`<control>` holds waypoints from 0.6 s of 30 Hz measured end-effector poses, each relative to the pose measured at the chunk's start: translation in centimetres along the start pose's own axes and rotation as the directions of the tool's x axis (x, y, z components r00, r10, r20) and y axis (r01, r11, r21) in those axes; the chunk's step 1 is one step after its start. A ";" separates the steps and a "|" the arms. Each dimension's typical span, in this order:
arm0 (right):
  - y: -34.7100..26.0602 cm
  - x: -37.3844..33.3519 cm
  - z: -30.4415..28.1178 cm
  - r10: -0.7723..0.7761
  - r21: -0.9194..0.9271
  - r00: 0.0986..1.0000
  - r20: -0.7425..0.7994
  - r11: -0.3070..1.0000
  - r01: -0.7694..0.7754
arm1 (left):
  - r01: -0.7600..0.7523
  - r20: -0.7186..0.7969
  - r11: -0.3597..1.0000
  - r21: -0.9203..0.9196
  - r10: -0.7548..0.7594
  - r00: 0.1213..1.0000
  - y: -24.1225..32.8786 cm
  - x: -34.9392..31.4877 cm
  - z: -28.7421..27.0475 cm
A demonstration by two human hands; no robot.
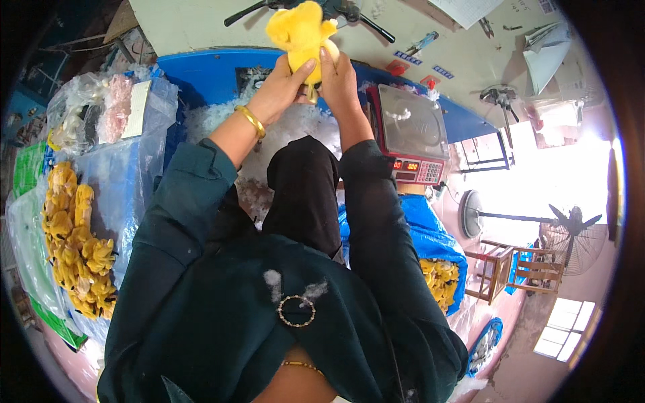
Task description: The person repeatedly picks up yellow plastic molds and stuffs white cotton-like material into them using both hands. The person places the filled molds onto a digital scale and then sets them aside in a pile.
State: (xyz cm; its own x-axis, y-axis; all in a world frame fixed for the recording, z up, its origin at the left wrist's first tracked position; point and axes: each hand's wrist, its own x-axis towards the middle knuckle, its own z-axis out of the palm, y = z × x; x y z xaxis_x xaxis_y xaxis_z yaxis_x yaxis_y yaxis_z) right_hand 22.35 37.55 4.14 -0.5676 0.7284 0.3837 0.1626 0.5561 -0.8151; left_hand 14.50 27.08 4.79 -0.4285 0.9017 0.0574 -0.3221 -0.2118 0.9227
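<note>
A yellow plush toy [306, 43] with a pale belly patch is held up at the top of the view, over the near edge of the table. Around its lower left side wraps my left hand [285, 87], thumb pressed into the plush; a gold bangle circles that wrist. My right hand [339, 80] grips the toy's lower right side, its thumb pointing up along the body. Both hands are closed on the toy, and their fingertips are partly hidden behind it. Loose white stuffing [289, 131] lies beneath my hands.
A red digital scale [411, 124] stands right of my right hand. Black-handled metal fixtures [366, 23] sit on the table [195, 27]. Yellow plush pieces [77, 242] lie at left on plastic sheeting; more yellow pieces [440, 279] fill a blue bag at right. Fans stand farther right.
</note>
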 end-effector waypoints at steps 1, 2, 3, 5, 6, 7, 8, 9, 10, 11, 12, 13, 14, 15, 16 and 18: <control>0.2 0.6 0.5 -0.074 -0.057 0.995 -0.062 0.996 0.070 | 0.018 -0.027 0.999 0.036 -0.017 0.999 -0.2 0.1 -0.1; 0.7 0.1 0.4 -0.041 0.016 0.997 -0.070 0.999 0.042 | 0.037 -0.053 0.997 0.070 -0.033 0.998 -0.6 -0.1 0.0; 0.3 -0.7 0.3 -0.025 0.030 0.998 -0.064 0.999 0.027 | 0.068 -0.089 0.992 0.105 -0.059 0.994 -0.7 -0.6 0.1; -0.2 -1.9 0.1 0.009 0.050 0.999 -0.052 0.999 -0.006 | 0.015 -0.071 0.991 0.131 -0.006 0.997 -1.2 -1.5 0.0; -0.2 -2.4 -0.1 0.032 0.088 0.999 -0.031 0.996 -0.029 | 0.007 -0.067 0.994 0.112 0.000 0.998 -1.4 -2.1 0.1; -0.7 -2.4 -0.5 0.098 0.112 0.995 0.009 0.989 -0.098 | -0.001 -0.065 0.996 0.094 0.007 0.998 -1.6 -2.5 0.2; -0.8 -3.0 -0.5 0.098 0.142 0.995 0.014 0.985 -0.099 | -0.015 -0.073 0.996 0.085 0.021 0.997 -1.8 -2.9 0.2; -1.2 -3.1 -0.3 0.084 0.179 0.996 0.019 0.980 -0.086 | -0.002 -0.066 0.995 0.098 0.009 0.998 -1.6 -3.2 0.1; -1.2 -3.4 -0.2 0.063 0.174 0.998 0.008 0.983 -0.063 | 0.008 -0.064 0.994 0.112 -0.001 0.998 -1.3 -3.8 0.1; -0.8 -3.8 -0.1 0.038 0.172 0.999 0.001 0.984 -0.037 | 0.016 -0.068 0.992 0.127 -0.007 0.998 -1.1 -4.3 0.0; 0.3 -4.1 0.3 -0.029 0.185 0.999 -0.022 0.982 0.033 | -0.055 -0.018 0.975 0.215 0.061 0.998 -1.7 -4.7 -0.8; -1.8 -4.4 -1.4 -0.089 0.095 0.984 0.152 0.993 0.076 | -0.077 -0.046 0.981 0.179 0.086 0.995 -1.3 -5.9 -0.3; 0.1 -5.6 -2.5 -0.087 0.185 0.990 0.110 0.980 0.066 | 0.062 0.048 0.978 0.197 -0.073 0.996 -1.3 -6.4 -0.5; 1.0 -6.6 -4.3 -0.098 0.059 0.983 0.154 0.994 0.090 | 0.102 0.056 0.968 0.229 -0.118 0.991 -1.8 -7.5 -0.8; 1.6 -7.9 -6.5 -0.102 -0.194 0.965 0.242 0.969 0.151 | 0.070 0.050 0.973 0.218 -0.083 0.995 -2.9 -9.1 -2.3; 4.3 -10.8 -10.9 -0.057 -0.631 0.911 0.408 0.704 0.327 | 0.041 -0.095 0.819 0.572 0.016 0.995 -2.5 -12.7 -6.8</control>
State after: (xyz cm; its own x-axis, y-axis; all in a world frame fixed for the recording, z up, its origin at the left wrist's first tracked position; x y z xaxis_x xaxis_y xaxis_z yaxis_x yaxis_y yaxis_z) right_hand 38.04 36.44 1.22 -0.8558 0.4685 0.2195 0.4382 0.8819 -0.1741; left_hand 15.00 13.64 -0.88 -0.5122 0.8581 0.0359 0.2015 0.0794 0.9763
